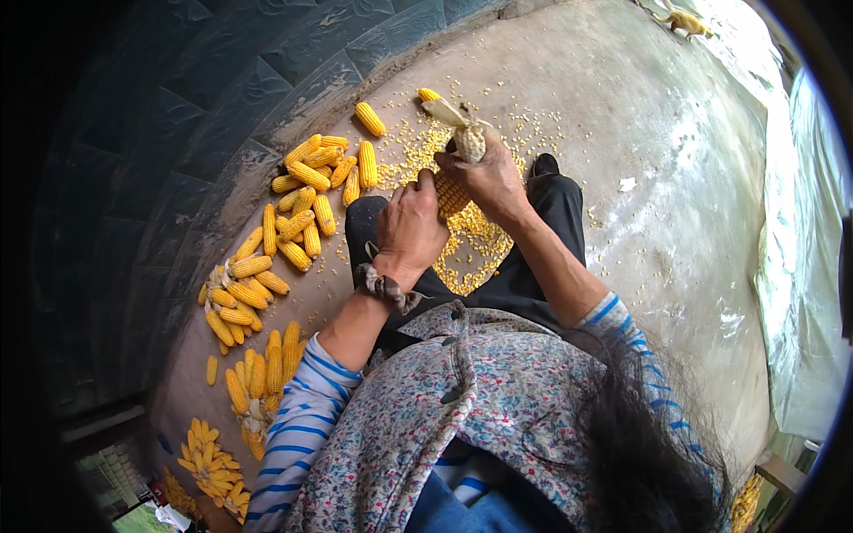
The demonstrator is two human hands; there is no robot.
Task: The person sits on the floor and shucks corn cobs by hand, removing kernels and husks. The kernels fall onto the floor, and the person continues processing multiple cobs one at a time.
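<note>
Between my knees, both hands work close together over loose yellow corn kernels (474, 233) spread on the floor. My left hand (412, 223) is curled against a partly visible ear of corn (453, 194) that has kernels on it. Gripped in my right hand (492, 178) is a pale corn cob (472, 143), with a dry husk leaf (445, 112) sticking out at its far end. My right hand also touches the kernel-covered ear. The fingers hide where the cob and the ear meet.
Shelled-off kernels dot the concrete floor (666, 200). Several husked ears (306, 174) lie in piles along my left, by a dark tiled wall (220, 133). Tied bunches of corn (212, 460) sit farther back. Plastic sheeting (793, 266) hangs at right; a tan cat (690, 25) is far off.
</note>
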